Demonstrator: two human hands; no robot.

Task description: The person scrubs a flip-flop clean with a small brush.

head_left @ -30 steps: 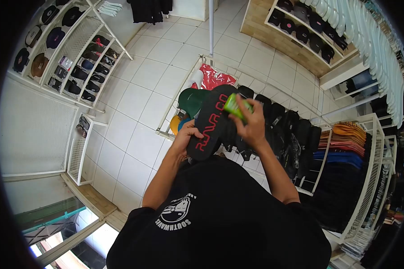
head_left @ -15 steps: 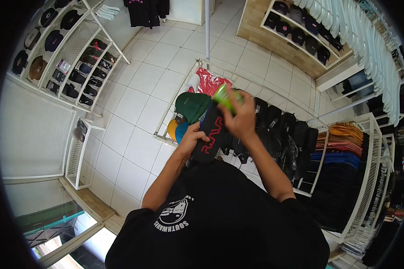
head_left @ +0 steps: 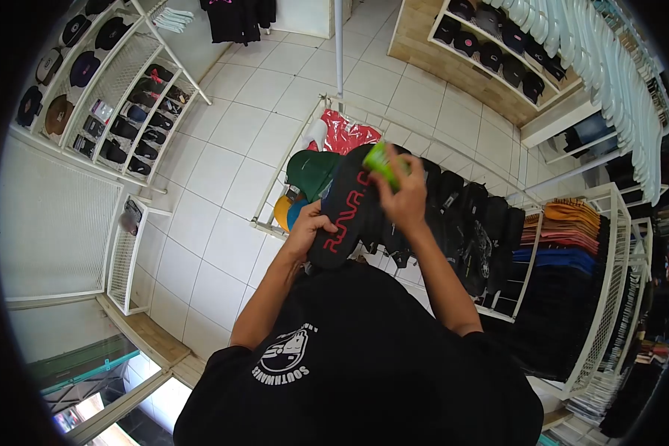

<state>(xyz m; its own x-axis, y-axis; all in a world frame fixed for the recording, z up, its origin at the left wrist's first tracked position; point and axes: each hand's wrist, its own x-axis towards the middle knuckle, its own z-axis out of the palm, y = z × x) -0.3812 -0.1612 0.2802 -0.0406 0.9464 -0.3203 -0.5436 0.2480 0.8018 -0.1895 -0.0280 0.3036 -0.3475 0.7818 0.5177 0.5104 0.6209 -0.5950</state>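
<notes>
A long black bag (head_left: 342, 215) with red lettering is held up in front of my chest. My left hand (head_left: 311, 229) grips its left edge, thumb on top of the lettered face. In my right hand (head_left: 404, 195) is a bright green object (head_left: 386, 165), blurred by motion, against the upper right part of the bag. Its exact kind cannot be made out. Beyond the bag, a dark green cap (head_left: 310, 175) and a red plastic-wrapped item (head_left: 346, 134) lie on a white wire rack (head_left: 275, 186).
Several black bags (head_left: 461, 223) fill the rack to the right. Folded clothes (head_left: 565, 238) are stacked on a shelf farther right, under white hangers (head_left: 602, 74). Cap and sandal shelves (head_left: 119, 82) stand at the upper left. A low white stand (head_left: 130, 253) is at left.
The bag's lettered face has turned more toward the camera, showing more letters. My right hand and the green object have shifted slightly right and down. My left hand has moved slightly left.
</notes>
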